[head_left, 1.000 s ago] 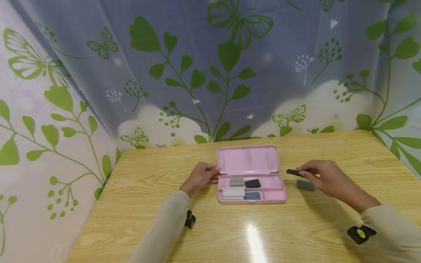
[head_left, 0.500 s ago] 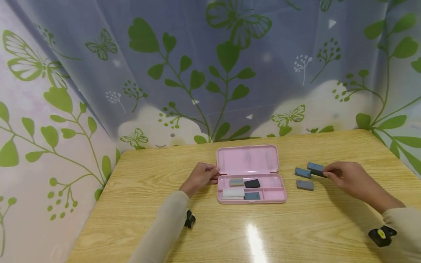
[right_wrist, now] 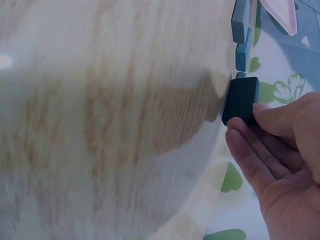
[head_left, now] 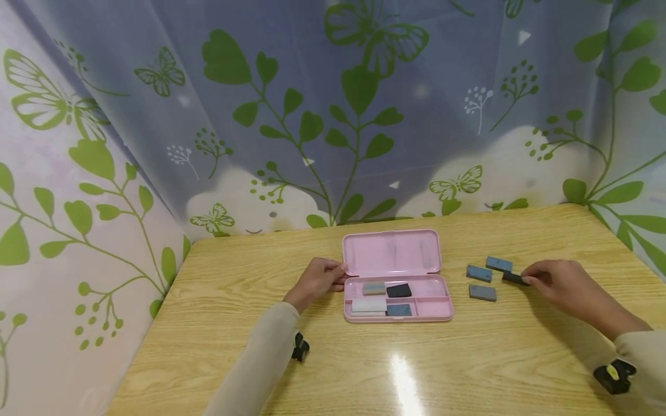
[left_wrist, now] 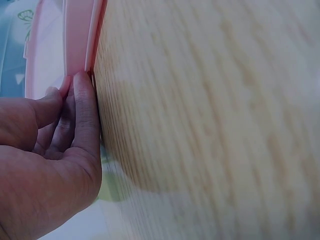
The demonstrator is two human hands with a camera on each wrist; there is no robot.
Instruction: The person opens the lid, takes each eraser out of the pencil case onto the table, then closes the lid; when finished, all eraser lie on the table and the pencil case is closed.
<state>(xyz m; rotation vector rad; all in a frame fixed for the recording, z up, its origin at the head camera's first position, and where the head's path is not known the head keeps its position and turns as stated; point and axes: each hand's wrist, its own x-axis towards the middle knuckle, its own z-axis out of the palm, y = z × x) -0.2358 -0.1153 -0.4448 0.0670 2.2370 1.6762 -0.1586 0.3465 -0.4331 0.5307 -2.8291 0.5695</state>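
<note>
A pink pencil case (head_left: 434, 308) lies unfolded on the wooden table, its lid (head_left: 392, 252) laid back. My left hand (head_left: 317, 280) holds the case's left side near the hinge; in the left wrist view, thumb and fingertips meet at the pink edge. To the right of the case, my right hand (head_left: 564, 289) pinches a small black rectangular block (right_wrist: 242, 100), eraser-like, between thumb and fingertips. The block is tilted, close over the table. Beside it lie two blue-grey blocks (head_left: 499, 264) (head_left: 478, 273) and a grey block (head_left: 483, 293).
Inside the case are a pale grey block (head_left: 374, 288), a black block (head_left: 399, 290), a white block (head_left: 369, 305) and a blue-grey block (head_left: 399, 310), parted by low dividers. A patterned curtain (head_left: 291, 173) hangs behind the table (head_left: 250, 248).
My right hand has moved right, away from the case, and now has the black block in its fingers. The two blue-grey blocks have come into sight. My left hand stays in place.
</note>
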